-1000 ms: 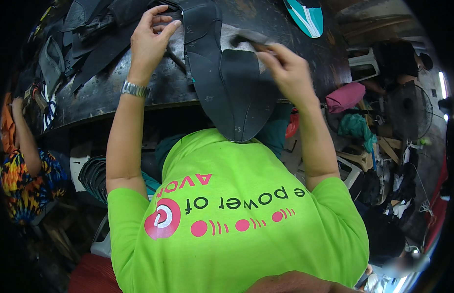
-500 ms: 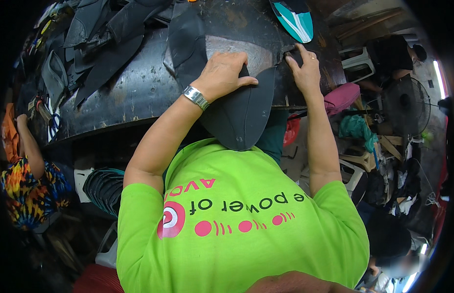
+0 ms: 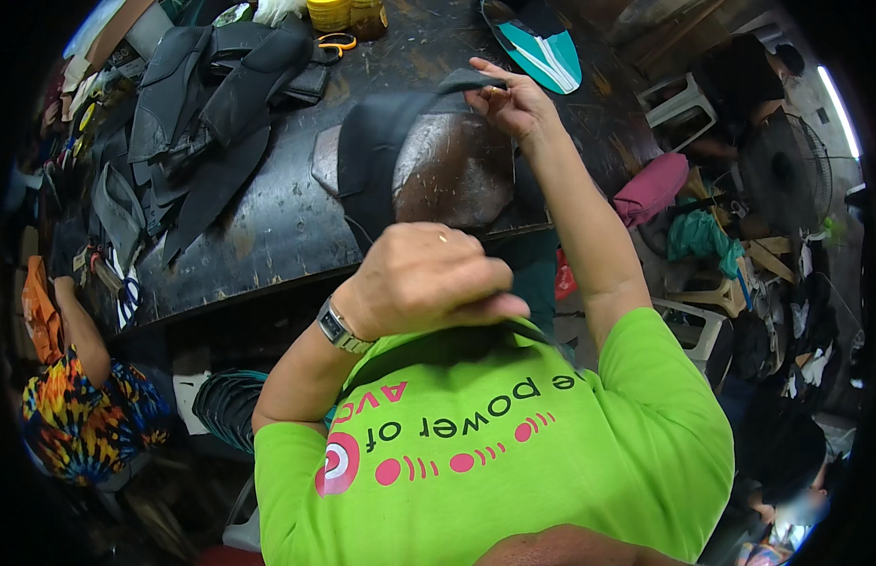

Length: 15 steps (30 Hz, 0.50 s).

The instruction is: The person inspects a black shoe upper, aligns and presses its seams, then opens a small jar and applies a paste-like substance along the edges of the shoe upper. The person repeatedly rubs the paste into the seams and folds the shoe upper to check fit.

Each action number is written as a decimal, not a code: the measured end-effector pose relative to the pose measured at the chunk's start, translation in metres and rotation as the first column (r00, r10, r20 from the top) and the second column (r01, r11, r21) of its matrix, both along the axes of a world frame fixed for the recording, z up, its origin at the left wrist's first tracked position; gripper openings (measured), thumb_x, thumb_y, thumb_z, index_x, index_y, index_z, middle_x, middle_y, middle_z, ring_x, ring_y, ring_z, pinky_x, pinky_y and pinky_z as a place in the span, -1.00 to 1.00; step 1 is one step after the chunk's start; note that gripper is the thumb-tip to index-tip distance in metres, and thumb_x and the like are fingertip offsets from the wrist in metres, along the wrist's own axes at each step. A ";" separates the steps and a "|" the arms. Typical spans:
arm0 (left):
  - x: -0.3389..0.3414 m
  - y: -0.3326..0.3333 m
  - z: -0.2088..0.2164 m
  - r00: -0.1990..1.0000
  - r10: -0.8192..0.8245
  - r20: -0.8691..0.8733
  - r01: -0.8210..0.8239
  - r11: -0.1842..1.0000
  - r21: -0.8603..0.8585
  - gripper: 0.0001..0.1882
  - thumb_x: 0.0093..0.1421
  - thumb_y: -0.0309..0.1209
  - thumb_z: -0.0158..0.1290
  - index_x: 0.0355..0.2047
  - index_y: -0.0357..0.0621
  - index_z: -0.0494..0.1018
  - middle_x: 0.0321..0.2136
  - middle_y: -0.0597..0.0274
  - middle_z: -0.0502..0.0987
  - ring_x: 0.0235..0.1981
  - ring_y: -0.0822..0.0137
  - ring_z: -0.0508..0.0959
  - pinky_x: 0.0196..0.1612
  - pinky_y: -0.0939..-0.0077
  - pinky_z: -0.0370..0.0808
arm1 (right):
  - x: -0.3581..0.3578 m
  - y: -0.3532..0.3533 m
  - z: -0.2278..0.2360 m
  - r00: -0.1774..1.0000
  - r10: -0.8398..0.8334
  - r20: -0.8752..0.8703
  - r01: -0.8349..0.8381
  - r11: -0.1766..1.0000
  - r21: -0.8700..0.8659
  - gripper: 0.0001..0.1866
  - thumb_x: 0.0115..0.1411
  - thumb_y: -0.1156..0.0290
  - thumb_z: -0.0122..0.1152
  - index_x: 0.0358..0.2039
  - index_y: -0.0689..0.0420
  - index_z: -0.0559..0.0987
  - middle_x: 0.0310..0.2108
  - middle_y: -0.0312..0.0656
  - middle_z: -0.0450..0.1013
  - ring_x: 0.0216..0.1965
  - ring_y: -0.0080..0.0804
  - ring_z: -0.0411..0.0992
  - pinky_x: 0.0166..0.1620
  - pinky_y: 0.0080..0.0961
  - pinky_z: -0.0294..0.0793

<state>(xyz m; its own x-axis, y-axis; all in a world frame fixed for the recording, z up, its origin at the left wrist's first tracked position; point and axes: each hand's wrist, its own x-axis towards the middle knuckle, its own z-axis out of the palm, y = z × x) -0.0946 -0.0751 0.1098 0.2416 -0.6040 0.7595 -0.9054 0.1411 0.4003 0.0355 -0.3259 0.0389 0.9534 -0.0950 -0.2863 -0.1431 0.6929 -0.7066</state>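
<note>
In front of my chest, my left hand [image 3: 429,281] is closed, blurred by motion, with a watch on its wrist. Its fingers curl over a dark fabric panel [image 3: 447,345], which is mostly covered by the hand and smeared. Farther off, over the table, my right hand [image 3: 513,99] pinches the end of a black curved fabric piece [image 3: 377,141]. From there the piece arches leftward and down past a brown many-sided slab [image 3: 457,170] on the tabletop. Whether the panel and the curved piece are joined, I cannot tell.
Black cut pieces [image 3: 202,104] are heaped on the table's left, near orange-handled scissors [image 3: 336,42] and yellow jars [image 3: 339,14]. A teal-and-white piece [image 3: 542,57] lies at the far right. A co-worker in a tie-dye shirt [image 3: 89,415] is at left; a fan [image 3: 787,179] stands right.
My left hand has come off the table toward my chest, bringing the dark panel along. My right hand has moved farther away and left, lifting the curved piece's end.
</note>
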 end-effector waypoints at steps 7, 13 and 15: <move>0.025 0.001 -0.033 0.968 0.205 -0.146 -0.205 0.979 0.015 -0.73 0.00 -0.35 0.41 -0.53 -0.11 0.49 -0.69 0.23 0.43 -0.69 0.25 0.49 -0.61 0.42 0.37 | -0.035 0.004 -0.011 0.894 0.350 0.281 -0.417 0.878 0.234 -0.38 0.26 0.52 0.25 0.29 0.14 0.23 -0.03 0.32 0.42 -0.11 -0.10 0.57 0.06 -0.06 0.61; 0.020 -0.002 -0.041 0.969 0.151 -0.198 -0.164 0.985 -0.052 -0.73 -0.01 -0.38 0.42 -0.53 -0.12 0.49 -0.68 0.24 0.44 -0.69 0.27 0.48 -0.62 0.46 0.36 | -0.021 0.017 -0.013 0.958 0.283 0.041 -0.278 0.956 -0.098 -0.27 0.24 0.57 0.22 0.37 0.07 0.13 -0.08 0.22 0.48 -0.19 -0.19 0.60 -0.09 -0.22 0.69; 0.018 0.000 -0.040 0.973 0.126 -0.193 -0.138 0.989 -0.049 -0.73 -0.02 -0.39 0.43 -0.53 -0.15 0.50 -0.68 0.24 0.43 -0.69 0.29 0.48 -0.62 0.48 0.36 | -0.003 0.024 -0.015 0.971 0.239 -0.020 -0.233 0.922 -0.309 -0.29 0.23 0.62 0.18 0.35 0.06 0.17 -0.19 0.10 0.53 -0.28 -0.26 0.61 -0.22 -0.32 0.71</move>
